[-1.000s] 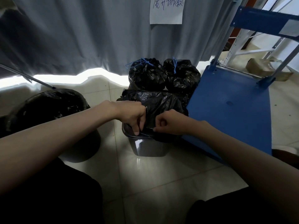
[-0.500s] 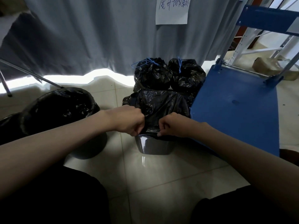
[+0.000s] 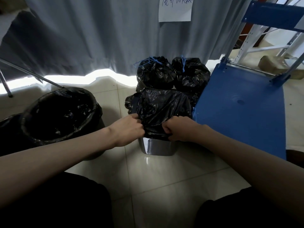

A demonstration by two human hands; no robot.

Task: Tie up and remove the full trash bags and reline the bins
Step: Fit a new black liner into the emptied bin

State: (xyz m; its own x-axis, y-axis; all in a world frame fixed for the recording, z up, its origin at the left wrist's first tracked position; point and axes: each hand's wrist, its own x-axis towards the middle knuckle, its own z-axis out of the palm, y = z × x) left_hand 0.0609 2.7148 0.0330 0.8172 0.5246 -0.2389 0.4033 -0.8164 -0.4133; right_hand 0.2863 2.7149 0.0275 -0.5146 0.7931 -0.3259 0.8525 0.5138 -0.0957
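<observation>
A small grey bin (image 3: 157,148) stands on the tiled floor in front of me, with a black liner bag (image 3: 162,106) draped over its top. My left hand (image 3: 127,129) grips the liner's near edge at the bin's left front rim. My right hand (image 3: 178,129) grips the same edge at the right front rim. Both fists are curled around the plastic. Behind the bin sit two full black trash bags (image 3: 154,74) (image 3: 190,74), each tied with blue drawstrings. A larger round bin (image 3: 60,112) lined with black plastic stands to the left.
A blue platform cart (image 3: 238,106) sits right beside the small bin. A grey curtain (image 3: 98,35) with a paper note (image 3: 175,9) hangs behind. A metal leg (image 3: 31,74) slants at the far left. A brown paper bag (image 3: 276,65) lies at the far right.
Both hands have pulled the liner's edge lower over the small bin's front rim, and the fingers have curled tighter into fists. The view has shifted slightly.
</observation>
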